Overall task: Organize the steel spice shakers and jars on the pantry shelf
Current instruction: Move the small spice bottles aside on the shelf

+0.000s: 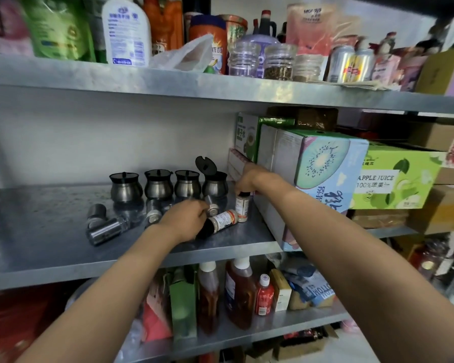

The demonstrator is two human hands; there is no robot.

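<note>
Shakers and jars share the middle shelf (50,247): four round steel jars (156,185) stand in a row at the back, the rightmost with its black lid flipped up, and in front of them several steel shakers (106,229) lie toppled. Nearest the hands, a labelled spice bottle (219,222) lies on its side — its long axis runs from lower left to upper right, dark cap toward the shelf's front edge.

It lies just right of the left hand (186,218), touching or nearly so. That hand's grip is curled round a small steel shaker (212,208), whose end points up and right. The right hand (247,179) reaches farther back and pinches the top of an upright labelled bottle (242,206) beside the kiwi-print carton (323,174).

Judged from this, the left hand is the nearer one to the lying bottle, which would need tipping up about its base to stand with the rest.
</note>
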